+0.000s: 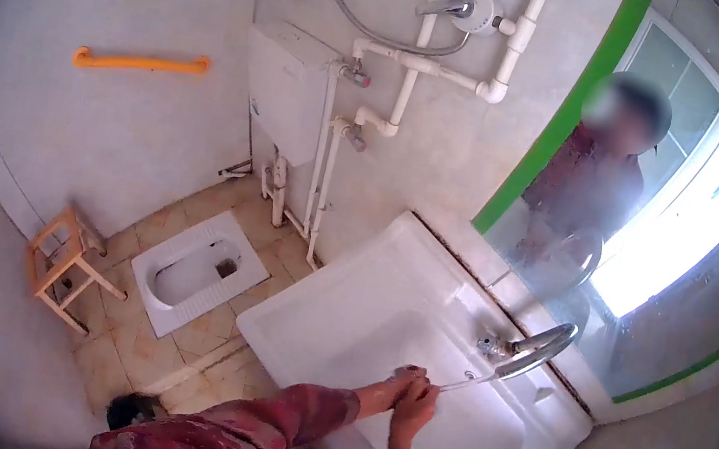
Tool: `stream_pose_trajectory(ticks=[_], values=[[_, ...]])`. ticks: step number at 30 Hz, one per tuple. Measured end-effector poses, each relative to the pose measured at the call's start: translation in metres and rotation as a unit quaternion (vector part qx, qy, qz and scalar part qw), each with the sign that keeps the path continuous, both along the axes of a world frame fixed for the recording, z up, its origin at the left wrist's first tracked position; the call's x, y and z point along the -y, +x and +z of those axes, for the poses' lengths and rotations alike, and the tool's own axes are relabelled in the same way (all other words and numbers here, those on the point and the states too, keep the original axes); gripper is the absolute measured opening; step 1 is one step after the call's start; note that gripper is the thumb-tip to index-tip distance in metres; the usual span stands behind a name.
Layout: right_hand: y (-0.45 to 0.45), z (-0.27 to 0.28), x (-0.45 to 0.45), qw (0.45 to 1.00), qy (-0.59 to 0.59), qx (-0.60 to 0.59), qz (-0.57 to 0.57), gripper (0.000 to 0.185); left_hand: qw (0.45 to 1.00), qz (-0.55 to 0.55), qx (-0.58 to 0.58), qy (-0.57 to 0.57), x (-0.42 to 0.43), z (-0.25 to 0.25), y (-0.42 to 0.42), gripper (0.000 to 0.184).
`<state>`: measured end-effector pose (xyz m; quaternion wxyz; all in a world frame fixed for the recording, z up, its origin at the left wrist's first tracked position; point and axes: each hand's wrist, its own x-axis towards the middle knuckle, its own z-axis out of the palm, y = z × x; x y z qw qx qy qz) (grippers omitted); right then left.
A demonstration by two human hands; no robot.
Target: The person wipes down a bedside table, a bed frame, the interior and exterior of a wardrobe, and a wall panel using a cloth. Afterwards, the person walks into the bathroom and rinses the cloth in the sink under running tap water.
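Note:
My left hand [407, 379] and my right hand [418, 404] are pressed together above the white sink [522, 448]. Their fingers look closed against each other, and anything between them is hidden. A thin stream of water [454, 384] runs from the curved metal faucet [539, 352] to the fingers. Dark red patterned sleeves [316, 410] cover my arms, with the wrists bare.
A mirror with a green edge [526, 171] hangs behind the sink. Left of the sink are a squat toilet [180, 286] and a wooden stool [78, 260]. White pipes [415, 83], a cistern [289, 91] and an orange grab bar [140, 63] are on the walls.

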<state>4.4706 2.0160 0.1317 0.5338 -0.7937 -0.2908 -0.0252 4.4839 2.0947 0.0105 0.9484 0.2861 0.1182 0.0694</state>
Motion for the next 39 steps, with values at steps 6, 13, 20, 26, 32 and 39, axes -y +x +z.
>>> stream_pose_trajectory(ticks=[6, 13, 20, 26, 32, 39], values=[[0.078, -0.102, 0.01, 0.859, 0.274, -0.426, -0.075, 0.015, 0.967, 0.006, -0.186, -0.172, 0.024, 0.011, 0.016, 0.036], [-0.01, -0.017, -0.023, 0.92, -0.318, 0.226, -0.045, 0.017, 0.965, -0.022, -0.18, 0.189, -0.04, 0.091, -0.053, 0.049], [0.019, -0.053, 0.002, 0.897, 0.135, -0.42, -0.015, 0.044, 0.968, -0.083, -0.004, 0.235, -0.043, 0.058, -0.062, 0.047], [-0.043, -0.031, -0.016, 0.975, 0.039, -0.01, -0.218, 0.02, 0.971, -0.047, -0.198, -0.124, -0.048, 0.045, -0.011, 0.031], [0.009, -0.045, -0.024, 0.939, -0.21, -0.123, -0.244, 0.028, 0.98, -0.072, -0.187, 0.009, -0.015, 0.001, -0.01, 0.035], [0.002, -0.042, -0.014, 0.963, -0.152, -0.087, -0.206, 0.026, 0.968, -0.184, 0.043, -0.163, -0.014, 0.007, 0.002, 0.038]])
